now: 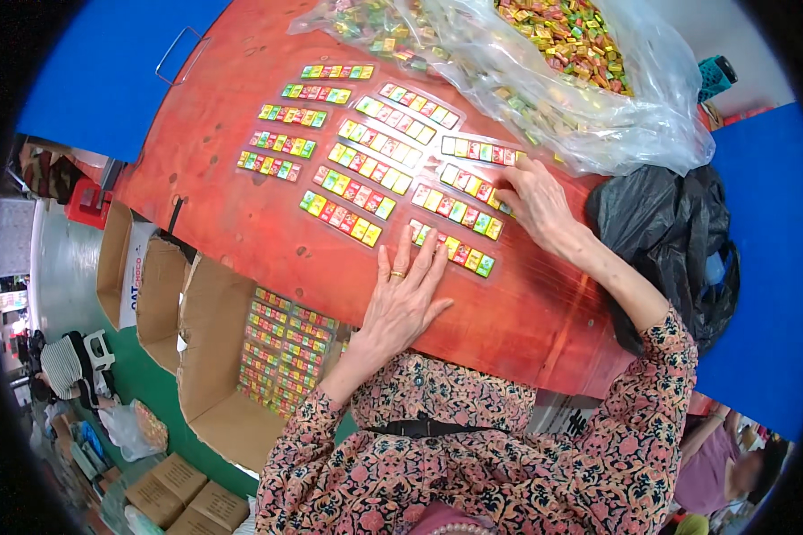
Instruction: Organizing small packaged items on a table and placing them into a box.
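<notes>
On the red table lie several narrow clear plastic trays (357,168), each filled with a row of small red, yellow and green wrapped sweets. My left hand (406,290) rests palm down at the near edge of the group, fingers stretched and spread, with fingertips on the left end of the nearest tray (468,256). My right hand (544,205) reaches over the right ends of two trays. Its fingers are bent and apart, touching the upper tray (477,150) and the one below it (469,184); nothing held shows between them.
Across the far right spreads a big clear plastic bag (642,134) with a heap of loose sweets (571,45). A black plastic bag (669,241) hangs at the right edge. Below the table's left edge, an open cardboard box (210,357) holds filled trays (285,348).
</notes>
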`<state>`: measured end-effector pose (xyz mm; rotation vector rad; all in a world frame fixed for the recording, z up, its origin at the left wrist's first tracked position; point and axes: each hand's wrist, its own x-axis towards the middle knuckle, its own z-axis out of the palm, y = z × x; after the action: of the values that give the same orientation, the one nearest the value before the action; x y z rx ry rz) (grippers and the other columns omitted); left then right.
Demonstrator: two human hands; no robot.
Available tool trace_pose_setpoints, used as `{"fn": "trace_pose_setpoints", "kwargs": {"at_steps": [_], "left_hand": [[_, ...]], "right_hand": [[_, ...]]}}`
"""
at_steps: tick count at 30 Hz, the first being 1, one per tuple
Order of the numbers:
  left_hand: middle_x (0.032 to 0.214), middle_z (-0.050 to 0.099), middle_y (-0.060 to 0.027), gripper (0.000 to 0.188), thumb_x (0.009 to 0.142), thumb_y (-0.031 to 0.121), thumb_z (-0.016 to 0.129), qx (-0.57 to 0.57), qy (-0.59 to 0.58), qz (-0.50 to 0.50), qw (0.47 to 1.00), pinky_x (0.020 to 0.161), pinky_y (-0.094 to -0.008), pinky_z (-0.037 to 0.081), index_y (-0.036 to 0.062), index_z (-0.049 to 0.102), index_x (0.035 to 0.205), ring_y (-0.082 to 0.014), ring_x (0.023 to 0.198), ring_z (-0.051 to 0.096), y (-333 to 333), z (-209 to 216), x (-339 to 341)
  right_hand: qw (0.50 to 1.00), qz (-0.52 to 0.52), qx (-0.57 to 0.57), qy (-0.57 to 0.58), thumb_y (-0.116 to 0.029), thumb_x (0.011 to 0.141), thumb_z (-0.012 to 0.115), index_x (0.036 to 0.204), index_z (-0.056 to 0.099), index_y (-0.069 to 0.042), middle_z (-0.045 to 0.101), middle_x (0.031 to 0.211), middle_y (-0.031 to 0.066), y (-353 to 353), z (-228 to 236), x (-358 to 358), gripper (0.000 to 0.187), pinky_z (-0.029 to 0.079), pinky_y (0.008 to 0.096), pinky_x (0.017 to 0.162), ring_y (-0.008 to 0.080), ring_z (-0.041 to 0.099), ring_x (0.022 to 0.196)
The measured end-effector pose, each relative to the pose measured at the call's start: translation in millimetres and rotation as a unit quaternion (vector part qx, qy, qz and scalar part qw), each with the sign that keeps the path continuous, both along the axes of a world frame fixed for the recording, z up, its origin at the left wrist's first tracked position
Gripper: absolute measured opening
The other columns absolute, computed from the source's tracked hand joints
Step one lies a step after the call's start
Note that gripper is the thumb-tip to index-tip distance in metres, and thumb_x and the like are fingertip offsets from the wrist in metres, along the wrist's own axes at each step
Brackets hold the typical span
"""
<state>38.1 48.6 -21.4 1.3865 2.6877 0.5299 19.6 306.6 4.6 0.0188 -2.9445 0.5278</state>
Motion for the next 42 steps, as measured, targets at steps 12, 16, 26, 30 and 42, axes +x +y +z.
{"fn": "trace_pose_setpoints", "kwargs": {"at_steps": [12, 16, 26, 30, 42], "left_hand": [[0.151, 0.019, -0.0129, 0.076, 0.08, 0.035, 0.064, 0.01, -0.023, -0.003, 1.0, 0.106, -0.0603, 0.019, 0.0055, 0.03, 0.141, -0.0386, 0.139, 0.011, 0, -4, 0], [0.151, 0.019, -0.0129, 0.076, 0.08, 0.035, 0.064, 0.018, -0.027, -0.005, 0.999, 0.106, -0.0594, 0.021, 0.0057, 0.03, 0.141, -0.0387, 0.139, 0.012, 2, -3, 0], [0.15, 0.02, -0.0137, 0.077, 0.079, 0.034, 0.065, 0.007, -0.023, -0.005, 1.0, 0.106, -0.0582, 0.023, 0.0053, 0.03, 0.141, -0.0387, 0.139, 0.012, 1, -2, -1], [0.15, 0.02, -0.0143, 0.077, 0.079, 0.034, 0.065, 0.005, -0.017, -0.006, 1.0, 0.106, -0.0572, 0.024, 0.0048, 0.03, 0.141, -0.0386, 0.139, 0.012, 1, -1, -1], [0.15, 0.019, -0.0159, 0.077, 0.077, 0.033, 0.067, 0.014, -0.015, -0.005, 1.0, 0.108, -0.0554, 0.02, 0.002, 0.031, 0.139, -0.0384, 0.139, 0.011, 12, -2, -7]], "right_hand": [[0.983, 0.025, -0.166, -0.08, -0.011, 0.082, 0.059, 0.083, 0.061, 0.002, 0.058, 0.066, 0.0088, 34, 17, -42, 0.013, 0.044, 0.0333, 0.06, 0.016, 0.054, 0.064], [0.994, 0.065, -0.074, -0.052, -0.014, 0.081, 0.059, 0.085, 0.059, 0.001, 0.059, 0.077, 0.0157, 49, 10, -66, 0.015, 0.044, 0.0374, 0.07, 0.0287, 0.058, 0.078], [0.997, 0.052, -0.055, -0.003, -0.012, 0.082, 0.058, 0.088, 0.059, 0.002, 0.06, 0.09, 0.0183, 43, -10, -61, 0.015, 0.044, 0.0398, 0.077, 0.0348, 0.057, 0.089], [0.996, 0.057, -0.069, -0.007, -0.012, 0.082, 0.057, 0.089, 0.059, 0.003, 0.06, 0.086, 0.0191, 44, -14, -55, 0.017, 0.045, 0.0396, 0.074, 0.0344, 0.059, 0.085], [0.982, -0.015, -0.153, -0.105, -0.014, 0.085, 0.053, 0.086, 0.059, 0.005, 0.061, 0.08, 0.0238, 23, 2, -33, 0.02, 0.046, 0.0417, 0.07, 0.0359, 0.061, 0.081]]}}
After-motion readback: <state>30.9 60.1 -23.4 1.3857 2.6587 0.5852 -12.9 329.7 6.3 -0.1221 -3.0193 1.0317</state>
